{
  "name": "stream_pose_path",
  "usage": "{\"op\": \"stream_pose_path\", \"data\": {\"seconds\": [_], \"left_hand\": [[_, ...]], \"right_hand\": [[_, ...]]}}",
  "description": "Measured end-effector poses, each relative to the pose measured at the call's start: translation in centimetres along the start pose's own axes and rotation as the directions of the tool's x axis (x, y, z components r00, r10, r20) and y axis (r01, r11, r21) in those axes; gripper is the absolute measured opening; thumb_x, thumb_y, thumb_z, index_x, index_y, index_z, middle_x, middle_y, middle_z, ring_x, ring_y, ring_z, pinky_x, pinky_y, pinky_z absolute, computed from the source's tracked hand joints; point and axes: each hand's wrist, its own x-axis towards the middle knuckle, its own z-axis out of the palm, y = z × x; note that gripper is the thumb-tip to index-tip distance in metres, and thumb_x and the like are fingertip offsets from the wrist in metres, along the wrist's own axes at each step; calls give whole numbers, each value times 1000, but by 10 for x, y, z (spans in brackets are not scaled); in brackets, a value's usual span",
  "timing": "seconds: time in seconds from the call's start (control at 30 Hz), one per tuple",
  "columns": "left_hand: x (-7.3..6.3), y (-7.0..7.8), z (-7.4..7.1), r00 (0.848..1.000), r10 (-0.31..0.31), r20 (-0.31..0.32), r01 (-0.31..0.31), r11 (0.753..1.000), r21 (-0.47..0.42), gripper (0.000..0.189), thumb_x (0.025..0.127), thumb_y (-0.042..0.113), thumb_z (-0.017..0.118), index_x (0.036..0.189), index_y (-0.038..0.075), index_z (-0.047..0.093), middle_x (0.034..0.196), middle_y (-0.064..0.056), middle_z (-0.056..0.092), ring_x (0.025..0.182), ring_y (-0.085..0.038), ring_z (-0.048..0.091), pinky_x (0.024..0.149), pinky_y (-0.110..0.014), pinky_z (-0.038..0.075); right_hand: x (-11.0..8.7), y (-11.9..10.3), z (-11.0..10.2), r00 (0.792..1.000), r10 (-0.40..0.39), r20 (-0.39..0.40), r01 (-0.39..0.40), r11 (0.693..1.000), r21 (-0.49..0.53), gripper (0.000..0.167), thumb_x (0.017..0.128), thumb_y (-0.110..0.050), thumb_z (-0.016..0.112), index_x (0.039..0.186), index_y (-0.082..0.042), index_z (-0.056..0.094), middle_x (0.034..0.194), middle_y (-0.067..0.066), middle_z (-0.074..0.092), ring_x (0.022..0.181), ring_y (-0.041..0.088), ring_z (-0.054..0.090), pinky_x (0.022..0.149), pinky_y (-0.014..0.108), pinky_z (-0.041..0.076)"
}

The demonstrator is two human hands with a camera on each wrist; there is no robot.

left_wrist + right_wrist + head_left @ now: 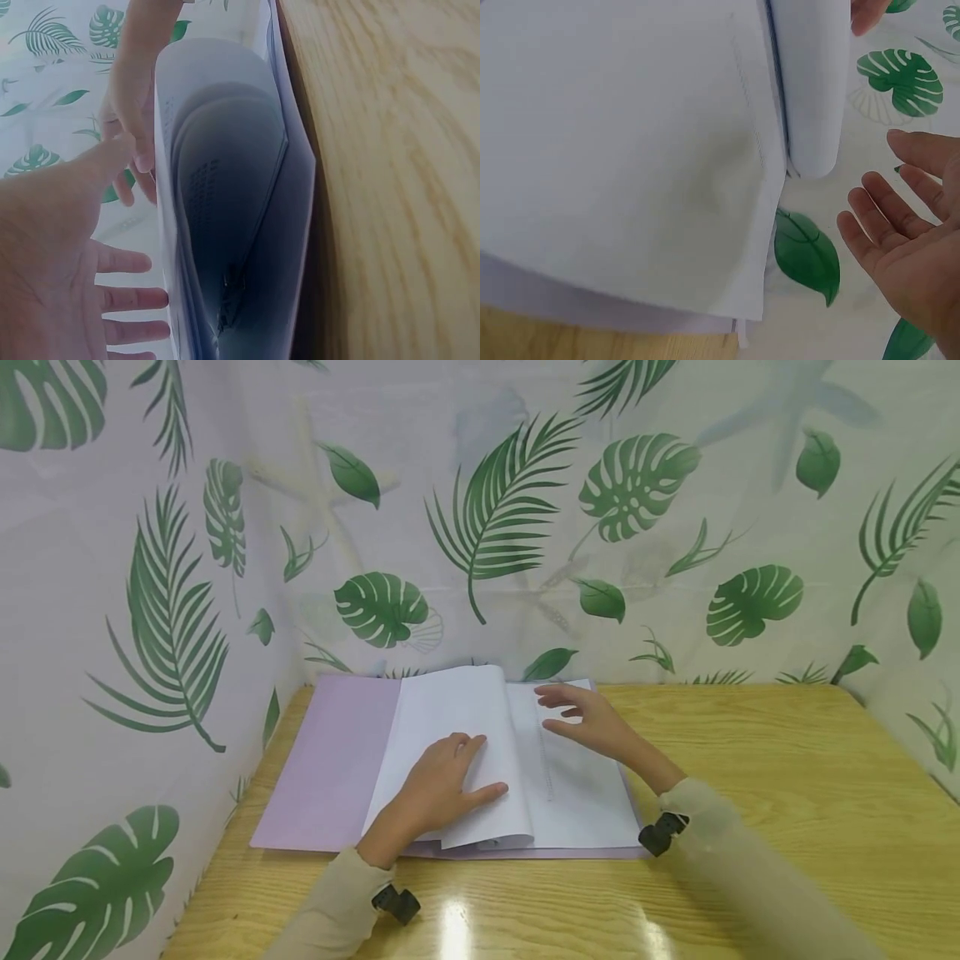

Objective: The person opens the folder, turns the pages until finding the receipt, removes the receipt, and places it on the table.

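A lilac folder [330, 760] lies opened flat on the table, with white sheets inside. Several sheets [457, 702] are turned over to the left and curl at their right edge. My left hand [435, 789] rests on these turned sheets, fingers and thumb spread. On the right lies a white page [592, 818] with a faint line of small print. My right hand [588, 718] is over the top of that page, fingers loosely bent and holding nothing. Inside the curl, the left wrist view shows a dark metal clip [232, 289] near the fold.
The wooden table [757, 777] extends to the right and in front of the folder. Behind and to the left stands a white curtain [517, 635] with green leaf prints, close to the folder's far edge.
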Motion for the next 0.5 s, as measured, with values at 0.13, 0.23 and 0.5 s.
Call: {"op": "stream_pose_path", "data": {"seconds": [0.13,0.23,0.5], "left_hand": [[-1,0,1,999,-39,23,38,999,26,90,94,69,55,156,7,38,146,-20,50,135,-36,49,118,-51,38],[-2,-2,1,998,-47,31,46,998,36,92,93,70,55,157,6,37,145,-21,48,135,-38,47,118,-52,37],[-4,-8,-1,997,-52,50,50,998,38,92,93,67,59,157,5,35,146,-24,44,138,-43,41,118,-56,34]], "right_hand": [[-2,15,-10,999,27,-43,-28,999,-24,46,94,-4,71,138,2,58,133,26,65,122,42,63,99,57,54],[-4,26,-17,996,58,-66,-58,998,-1,46,94,-2,71,137,5,57,133,28,63,122,45,62,99,59,53],[-12,43,-27,986,138,-88,-135,990,46,50,94,-1,69,139,11,52,136,35,57,125,50,58,104,62,49]]}}
